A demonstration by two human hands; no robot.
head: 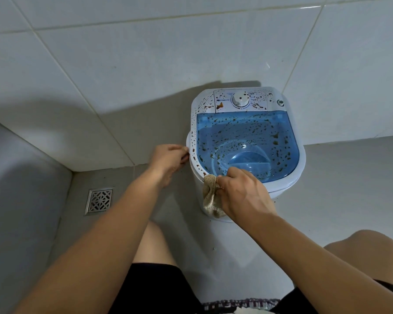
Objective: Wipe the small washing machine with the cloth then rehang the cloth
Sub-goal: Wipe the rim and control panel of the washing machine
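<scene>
A small white washing machine [281, 186] with a clear blue lid [247, 141] stands on the floor against the tiled wall. Brown spots cover its lid, rim and control panel [241, 100]. My right hand [243, 193] grips a beige knitted cloth [210, 198] and presses it on the machine's near left rim; part of the cloth hangs down the side. My left hand [170, 160] rests against the machine's left side, fingers curled at the rim.
A square metal floor drain [99, 200] lies at the left near the wall corner. Grey tiled walls rise behind and to the left. My bare knees [361, 243] and black shorts fill the bottom of the view.
</scene>
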